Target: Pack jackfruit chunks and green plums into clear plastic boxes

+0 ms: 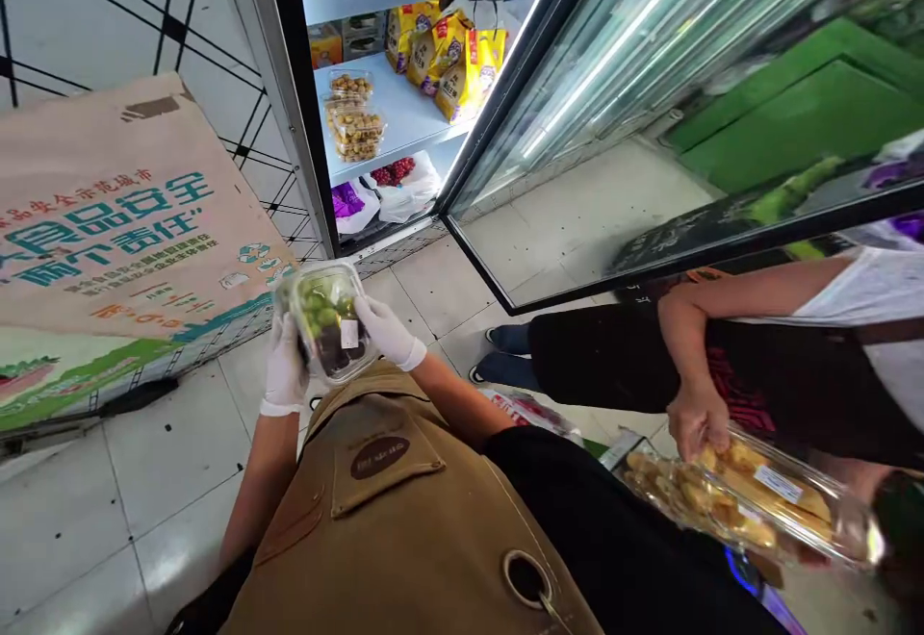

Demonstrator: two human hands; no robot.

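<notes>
Holding a clear plastic clamshell (326,322) up in front of your tan canvas apron (382,520), you grip it between both hands, left of centre in the frame. Its long axis runs roughly up and down the frame with a slight lean, its lid faces up toward you, green grapes (321,303) fill the upper end, and dark fruit (332,351) fills the lower end. Your white-gloved left hand (285,366) cups the left edge, and your white-gloved right hand (386,332) presses on the right edge. The fingers of each hand lie close together against the plastic, not spread, with the clamshell between them. At lower right, a co-worker's bare hand (697,419) grips a clear box of pastries (736,500). At upper centre, an open glass refrigerator door (613,106) stands beside a shelf holding yellow snack bags (444,58) and clear tubs of nuts (353,115). A printed food-safety board (122,212) leans at left above the tile floor (462,284).
</notes>
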